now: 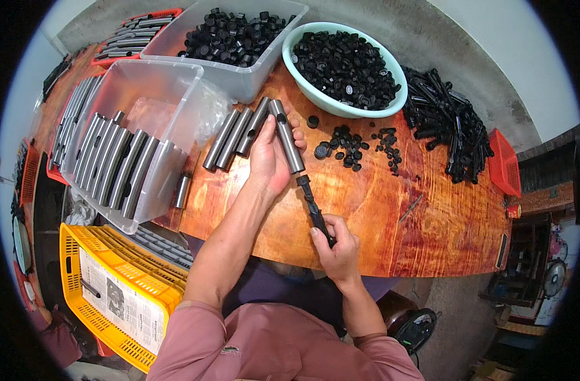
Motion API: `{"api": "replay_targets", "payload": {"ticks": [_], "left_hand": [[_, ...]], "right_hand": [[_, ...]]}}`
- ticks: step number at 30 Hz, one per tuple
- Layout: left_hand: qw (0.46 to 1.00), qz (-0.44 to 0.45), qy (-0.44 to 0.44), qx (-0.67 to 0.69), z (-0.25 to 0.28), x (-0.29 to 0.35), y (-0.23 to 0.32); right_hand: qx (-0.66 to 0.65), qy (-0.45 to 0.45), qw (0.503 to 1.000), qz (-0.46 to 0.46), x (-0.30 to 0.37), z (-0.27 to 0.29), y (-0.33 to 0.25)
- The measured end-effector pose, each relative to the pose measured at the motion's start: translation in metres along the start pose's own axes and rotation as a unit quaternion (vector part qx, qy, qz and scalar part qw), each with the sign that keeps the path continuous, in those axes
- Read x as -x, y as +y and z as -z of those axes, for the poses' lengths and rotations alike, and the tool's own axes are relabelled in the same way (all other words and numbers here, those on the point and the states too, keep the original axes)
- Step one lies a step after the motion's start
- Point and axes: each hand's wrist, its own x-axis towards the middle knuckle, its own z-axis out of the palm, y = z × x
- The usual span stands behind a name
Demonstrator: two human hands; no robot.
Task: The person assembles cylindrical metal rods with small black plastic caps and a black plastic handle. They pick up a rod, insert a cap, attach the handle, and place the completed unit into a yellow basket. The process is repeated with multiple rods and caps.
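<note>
My left hand (271,162) is closed around a steel tube (288,141) with a round hole near its upper end. In my right hand (338,247) is a long black plastic rod (313,209), gripped near its lower end by thumb and fingers. The rod's upper tip is at the tube's lower end, roughly in line with it; whether they touch I cannot tell. Several similar steel tubes (221,140) lie side by side just left of my left hand. A shorter-looking tube (183,192) lies by the clear bin.
A clear bin (160,81) at left holds steel tubes. Behind stand another clear bin (255,79) and a pale green bowl (340,111), both full of black caps. Small black caps (348,145) lie loose near a pile of black rods (452,127). A yellow crate (121,260) stands lower left.
</note>
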Motion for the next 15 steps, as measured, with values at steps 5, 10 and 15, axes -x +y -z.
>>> {"api": "replay_targets", "payload": {"ticks": [5, 10, 15], "left_hand": [[1.0, -0.018, 0.019, -0.012, 0.003, -0.002, -0.005], [0.999, -0.019, 0.029, -0.013, -0.001, -0.001, -0.007], [0.999, -0.024, 0.012, -0.023, -0.001, -0.002, -0.008]], "right_hand": [[0.011, 0.009, 1.0, -0.002, -0.007, -0.003, 0.0], [0.019, -0.002, 1.0, -0.021, -0.013, 0.0, -0.009], [0.047, 0.028, 0.998, 0.01, -0.018, -0.007, -0.011]]}}
